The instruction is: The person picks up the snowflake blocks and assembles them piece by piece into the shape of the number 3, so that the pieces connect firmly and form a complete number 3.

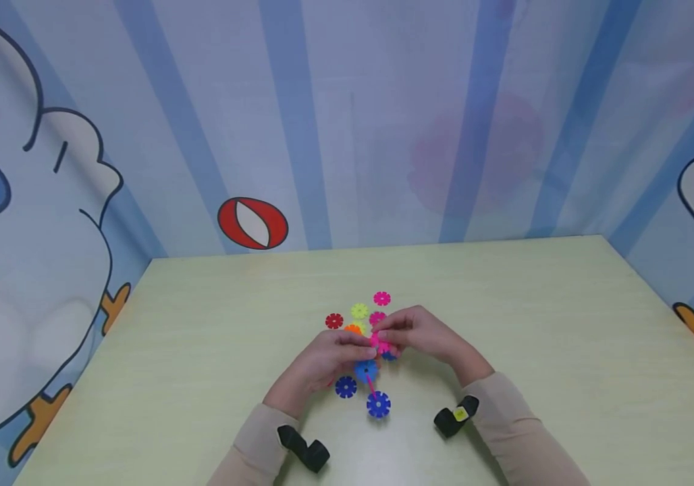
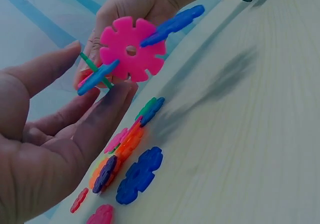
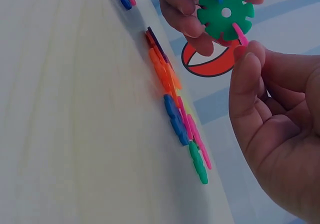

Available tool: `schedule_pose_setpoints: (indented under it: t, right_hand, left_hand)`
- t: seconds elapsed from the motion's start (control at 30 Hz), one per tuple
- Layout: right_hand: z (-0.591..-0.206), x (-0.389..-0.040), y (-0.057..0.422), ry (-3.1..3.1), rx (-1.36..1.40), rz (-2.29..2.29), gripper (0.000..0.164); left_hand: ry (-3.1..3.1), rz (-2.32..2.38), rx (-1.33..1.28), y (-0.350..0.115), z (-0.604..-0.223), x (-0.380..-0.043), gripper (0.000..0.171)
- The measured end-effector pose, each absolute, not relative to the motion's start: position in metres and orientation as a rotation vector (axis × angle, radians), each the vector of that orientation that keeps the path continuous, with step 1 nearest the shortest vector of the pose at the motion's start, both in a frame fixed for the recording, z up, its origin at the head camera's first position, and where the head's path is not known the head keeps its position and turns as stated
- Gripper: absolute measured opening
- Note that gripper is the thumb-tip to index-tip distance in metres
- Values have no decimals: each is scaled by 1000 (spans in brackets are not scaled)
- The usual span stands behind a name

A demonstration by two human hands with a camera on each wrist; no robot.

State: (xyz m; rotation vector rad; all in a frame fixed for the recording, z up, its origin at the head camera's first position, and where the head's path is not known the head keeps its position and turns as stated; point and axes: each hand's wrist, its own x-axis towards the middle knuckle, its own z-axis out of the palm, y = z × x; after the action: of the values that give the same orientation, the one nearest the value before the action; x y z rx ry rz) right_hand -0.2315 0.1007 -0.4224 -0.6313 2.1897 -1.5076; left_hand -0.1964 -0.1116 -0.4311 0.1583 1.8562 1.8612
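Observation:
My left hand (image 1: 330,354) holds a joined string of notched plastic discs, its fingers on the rim of a green disc (image 3: 226,12). From that green disc a light blue disc (image 1: 366,370), a pink disc (image 2: 131,49) and a dark blue disc (image 1: 379,404) run on, slotted together at angles. Facing it, my right hand (image 1: 424,335) pinches another pink disc (image 3: 240,34) between thumb and fingertips. That disc's edge meets the green disc's rim in the right wrist view; most of it is hidden by the fingers.
Loose discs lie on the pale table (image 1: 213,310) around the hands: pink (image 1: 381,298), yellow (image 1: 360,310), red (image 1: 334,320), orange (image 1: 354,329) and dark blue (image 1: 345,387). A patterned blue curtain (image 1: 377,135) stands behind the table's far edge.

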Motion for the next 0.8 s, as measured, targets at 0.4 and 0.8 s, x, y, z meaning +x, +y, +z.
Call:
schedule_pose_setpoints:
  t: [0.4, 0.8]
  right_hand:
    - [-419, -227, 96, 2148, -685, -1470, 21]
    - [-418, -229, 100, 2235, -646, -1420, 32]
  left_hand:
    - [1890, 1823, 152, -113, -432, -196, 29]
    - [1952, 1801, 125, -115, -430, -195, 28]
